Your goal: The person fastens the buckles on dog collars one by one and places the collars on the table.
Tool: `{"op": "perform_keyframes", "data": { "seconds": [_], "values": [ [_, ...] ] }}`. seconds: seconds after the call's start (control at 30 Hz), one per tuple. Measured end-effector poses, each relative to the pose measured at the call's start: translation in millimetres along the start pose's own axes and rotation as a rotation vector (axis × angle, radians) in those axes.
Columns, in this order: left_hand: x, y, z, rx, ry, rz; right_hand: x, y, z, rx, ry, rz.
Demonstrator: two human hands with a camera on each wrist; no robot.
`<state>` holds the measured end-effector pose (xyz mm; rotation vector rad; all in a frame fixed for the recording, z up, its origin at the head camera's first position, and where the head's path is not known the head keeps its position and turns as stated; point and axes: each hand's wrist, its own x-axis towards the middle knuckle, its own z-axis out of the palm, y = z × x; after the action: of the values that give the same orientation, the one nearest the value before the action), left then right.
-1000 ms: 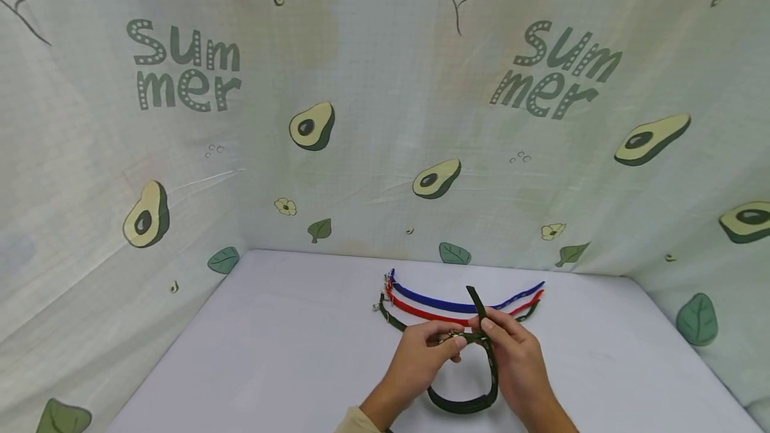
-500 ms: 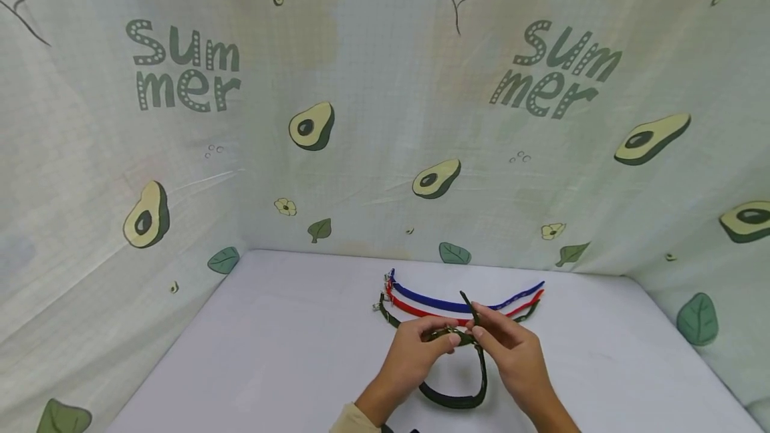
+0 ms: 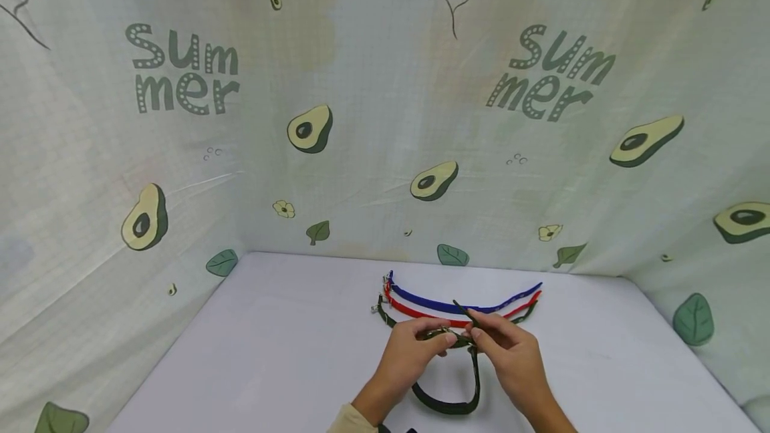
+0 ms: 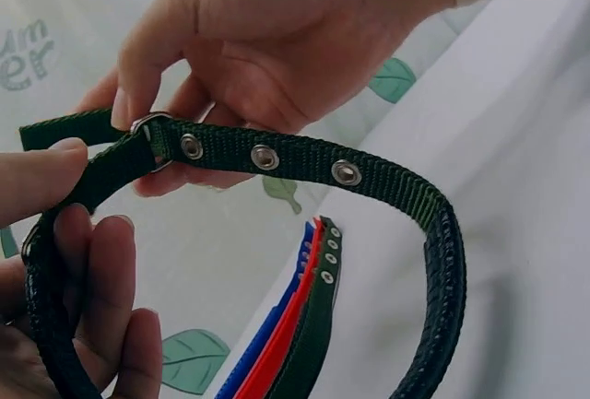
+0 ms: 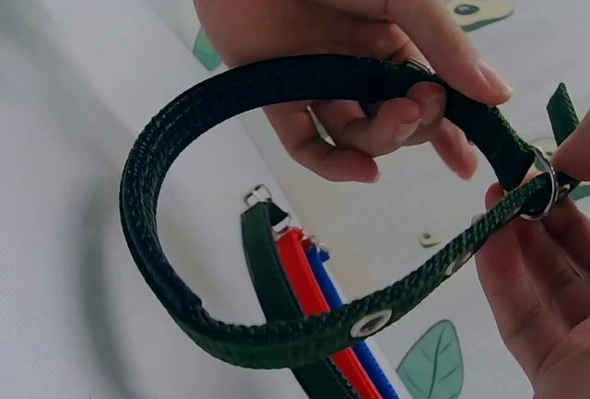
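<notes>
While you hold it looped above the worktop point(image 3: 252, 353), low and right of centre in the head view, the entry reads as follows.

Item: dark green collar point(image 3: 448, 406), raised clear of the surface between both hands.
Left hand point(image 3: 415, 353): your thumb and fingers pinch the strap at the metal buckle point(image 4: 152, 136); a closed grip.
Right hand point(image 3: 511, 356): your thumb and fingers pinch the strap beside the buckle, where the free tip pokes up and away; also a closed grip.
Step in hand: by my reading, you are fastening the collar, with the tongue end fed through the buckle and the loop formed.
Next move calls for: likely a steady pull on the tip while you brace the buckle, then lining up one eyelet point(image 4: 265, 156) with the pin; the pin itself is too small to make out.
Material: woven nylon webbing, ribbed on the outer face and flexible, keeping a rounded loop.
Fittings: small round metal eyelets set in a row; silver-toned ring at the buckle.
Stock behind: blue collar point(image 3: 433, 299), red collar point(image 3: 421, 311) and a second green collar point(image 3: 390, 318), lying flat side by side in shallow curves just beyond your hands.
Surface: pale, matt and smooth.
Backdrop: thin cloth point(image 3: 361, 119) printed with avocados and leaves.
</notes>
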<state>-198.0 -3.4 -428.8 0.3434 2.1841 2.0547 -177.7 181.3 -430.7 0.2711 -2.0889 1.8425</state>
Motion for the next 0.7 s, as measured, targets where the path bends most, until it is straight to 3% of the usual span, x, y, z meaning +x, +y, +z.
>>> {"op": "perform_keyframes", "data": {
  "seconds": [0.13,0.7],
  "values": [
    [1.0,-0.2,-1.4,0.014,0.019,-0.02,-1.1,-0.6,0.9,-0.008,0.017,-0.023],
    [-0.4,3.3,-0.8,-0.081,0.019,0.031,-2.5,0.9,3.6,-0.089,0.025,-0.131]
  ]
}}
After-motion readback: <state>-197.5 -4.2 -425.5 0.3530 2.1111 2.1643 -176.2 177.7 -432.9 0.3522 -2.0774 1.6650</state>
